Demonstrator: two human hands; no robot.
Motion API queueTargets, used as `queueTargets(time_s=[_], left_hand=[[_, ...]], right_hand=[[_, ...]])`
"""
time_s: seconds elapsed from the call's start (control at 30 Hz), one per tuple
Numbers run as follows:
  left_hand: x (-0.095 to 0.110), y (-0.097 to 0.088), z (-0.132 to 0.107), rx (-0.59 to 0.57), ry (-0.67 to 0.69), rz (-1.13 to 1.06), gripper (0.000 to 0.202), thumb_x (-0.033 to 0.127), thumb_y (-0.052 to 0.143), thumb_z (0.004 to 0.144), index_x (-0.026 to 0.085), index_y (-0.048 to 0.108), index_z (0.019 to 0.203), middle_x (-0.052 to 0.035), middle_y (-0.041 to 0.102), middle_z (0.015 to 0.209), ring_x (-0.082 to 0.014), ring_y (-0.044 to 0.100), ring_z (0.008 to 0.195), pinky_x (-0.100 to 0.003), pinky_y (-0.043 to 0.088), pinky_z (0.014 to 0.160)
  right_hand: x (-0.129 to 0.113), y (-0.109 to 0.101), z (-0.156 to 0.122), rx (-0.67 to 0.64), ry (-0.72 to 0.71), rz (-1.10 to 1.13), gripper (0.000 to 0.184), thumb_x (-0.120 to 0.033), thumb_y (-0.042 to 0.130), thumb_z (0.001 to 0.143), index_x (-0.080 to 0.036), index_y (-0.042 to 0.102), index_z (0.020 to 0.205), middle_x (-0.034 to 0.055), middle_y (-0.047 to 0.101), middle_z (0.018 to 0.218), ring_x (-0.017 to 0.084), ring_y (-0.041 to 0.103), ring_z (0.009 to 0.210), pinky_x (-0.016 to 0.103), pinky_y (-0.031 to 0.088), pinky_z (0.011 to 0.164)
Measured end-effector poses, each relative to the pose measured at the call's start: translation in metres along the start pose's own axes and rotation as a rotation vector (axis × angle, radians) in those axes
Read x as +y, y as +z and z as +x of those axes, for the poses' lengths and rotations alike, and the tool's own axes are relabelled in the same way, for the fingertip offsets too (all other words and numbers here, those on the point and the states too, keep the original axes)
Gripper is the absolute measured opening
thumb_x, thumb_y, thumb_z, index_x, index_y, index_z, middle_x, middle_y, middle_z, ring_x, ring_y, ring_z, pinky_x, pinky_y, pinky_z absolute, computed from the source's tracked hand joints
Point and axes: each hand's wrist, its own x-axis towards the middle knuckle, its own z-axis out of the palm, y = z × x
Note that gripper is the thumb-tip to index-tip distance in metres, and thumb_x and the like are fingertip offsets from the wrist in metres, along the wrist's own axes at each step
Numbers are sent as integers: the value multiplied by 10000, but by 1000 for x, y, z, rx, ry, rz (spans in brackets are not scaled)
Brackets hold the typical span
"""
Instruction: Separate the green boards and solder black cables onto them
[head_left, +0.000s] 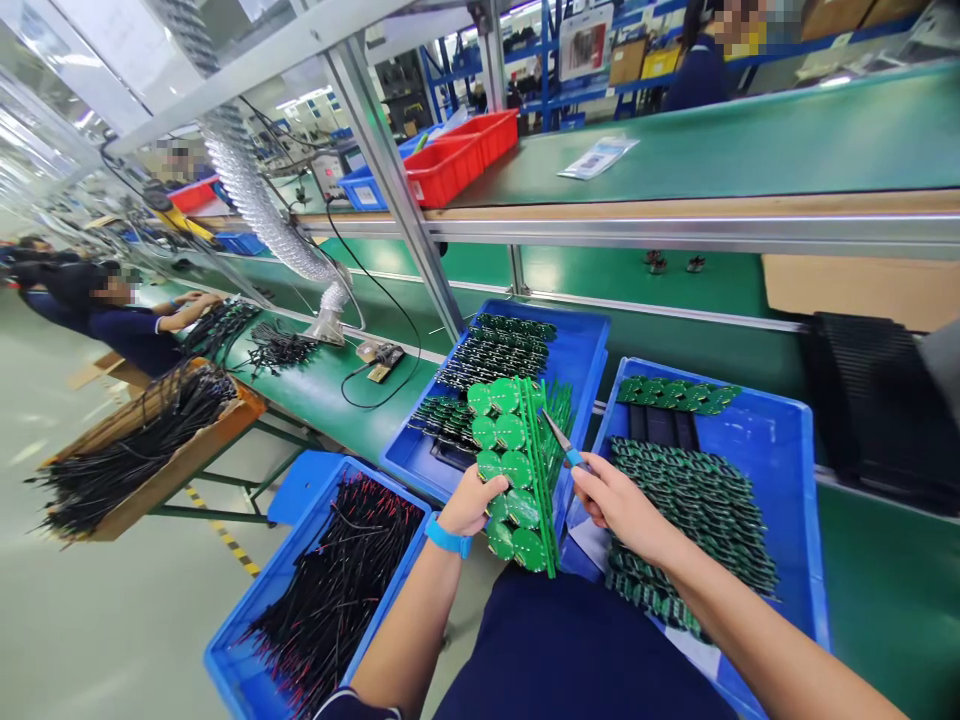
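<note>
My left hand point(471, 502) is closed on the edge of a green panel of round circuit boards point(514, 470), held upright over my lap. A blue band sits on that wrist. My right hand point(615, 500) is closed on a small cutter with blue handles point(564, 445), whose tip points at the panel's right edge. Just behind the panel stands a blue tray point(581, 345) with rows of dark green boards. Under my right forearm lies a second blue tray point(780, 440) heaped with small green boards.
A third blue tray point(247, 650) at lower left holds black and red wires. A green conveyor bench point(750, 150) runs across the back with red bins point(457, 160). A soldering iron stand point(379, 360) and a fume hose point(255, 200) are to the left. A seated person point(127, 320) works further left.
</note>
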Motion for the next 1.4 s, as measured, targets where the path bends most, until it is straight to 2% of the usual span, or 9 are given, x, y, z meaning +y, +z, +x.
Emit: queueTargets(time_s=[0.17,0.23,0.37,0.57,0.93,1.13,1.23,1.3,1.4], left_hand=[[-14,-5,3,1,-19,-39,582,570,751,495,117,625,839,-66,664,733,-170,621,614,-272,492,588],[-15,-9,3,10,-9,-40,558,540,763,502,116,625,837,-63,664,732,-168,622,616,-266,491,590],[-8,-14,2,16,16,-27,444,400,788,551,111,625,847,-66,671,762,-175,631,674,-265,495,634],[-5,-11,0,22,28,-28,433,389,776,576,121,624,881,-75,678,811,-200,637,705,-310,497,673],[-2,-6,-1,48,18,-20,392,366,774,589,116,620,850,-50,664,747,-149,607,635,-270,488,632],[-2,-9,-1,56,-4,-31,412,345,783,582,116,619,884,-64,679,813,-175,629,694,-282,494,670],[-8,-11,1,38,-47,-63,444,376,783,576,124,623,904,-66,679,836,-177,636,713,-282,499,681],[-16,-9,3,18,-95,-99,505,470,773,548,126,629,889,-77,678,810,-197,642,721,-295,505,665],[-26,-6,3,-4,-164,-154,589,629,709,512,131,635,818,-97,669,750,-223,645,710,-299,506,592]], right_hand=[[7,8,7,-72,41,128,391,-547,348,822,-230,444,1030,-23,464,702,81,406,524,209,340,446],[14,5,15,-79,100,117,396,-539,317,824,-204,454,985,-4,493,687,98,446,523,233,384,459],[21,-3,18,-100,211,13,335,-505,429,781,-176,474,824,24,528,625,134,482,488,275,403,434],[7,2,-19,-102,78,-90,354,-538,432,797,-195,484,865,1,538,747,119,500,642,277,439,637],[11,8,-26,-82,81,-228,396,-485,404,833,-226,438,1130,-14,530,757,122,478,640,273,419,619],[11,8,-20,-22,20,-212,414,-503,496,773,-233,483,1087,45,545,1017,208,475,997,312,413,804],[17,10,-16,-101,66,-117,358,-513,472,783,-224,490,994,10,523,793,148,490,718,259,413,597],[21,13,-17,-172,107,-32,350,-528,428,802,-220,470,963,-25,444,677,98,393,547,215,329,472],[25,17,-21,-228,120,76,378,-552,386,811,-221,438,986,-32,396,679,75,332,512,201,277,444]])
